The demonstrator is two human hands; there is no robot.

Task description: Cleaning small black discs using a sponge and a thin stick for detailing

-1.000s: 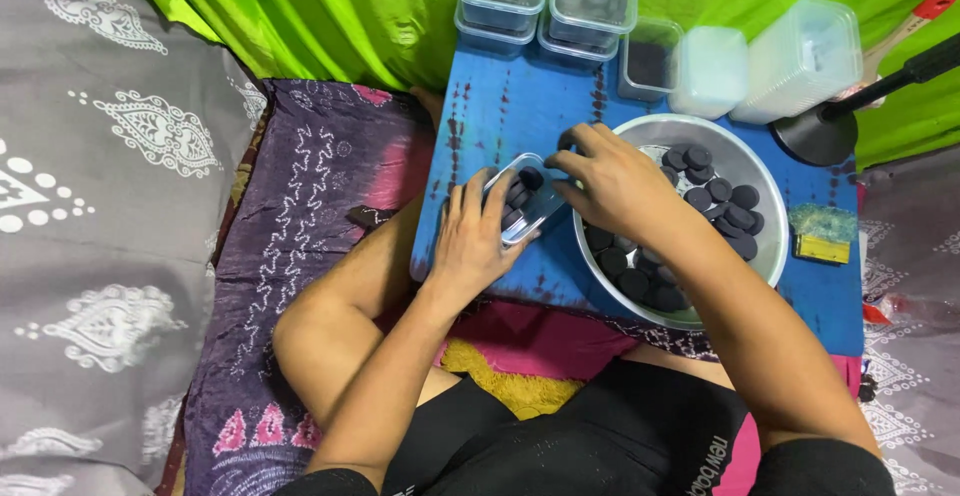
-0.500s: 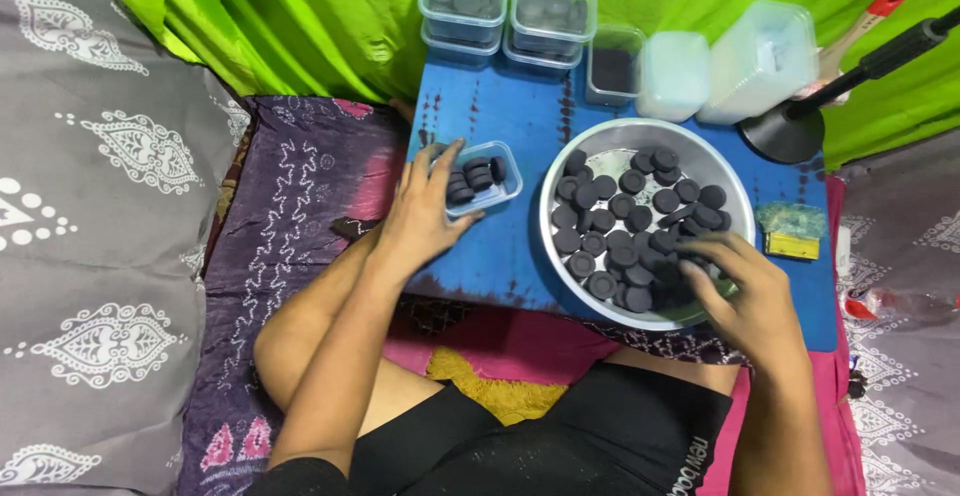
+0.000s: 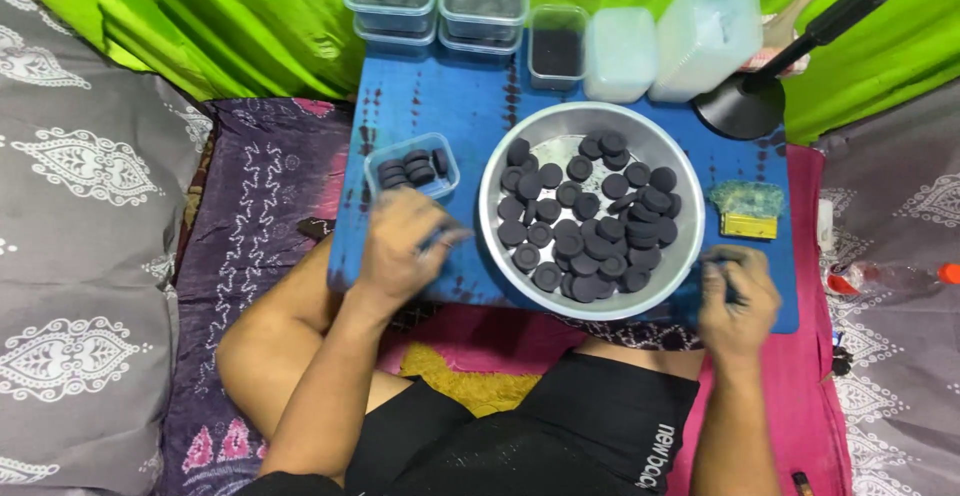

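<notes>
Flanking the bowl (image 3: 492, 218) (rim clear), both hands (image 3: 405, 246) rest on the board (image 3: 470, 106).

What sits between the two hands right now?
In the head view, the metal bowl of dark discs lies between the left hand and right hand, on the blue board.

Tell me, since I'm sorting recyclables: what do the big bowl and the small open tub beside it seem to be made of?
The big bowl looks like bare metal, likely steel or aluminium: grey, with a dull sheen and a rolled rim. The small open tub looks like clear thin plastic: the dark discs and blue board show through its walls.
</notes>
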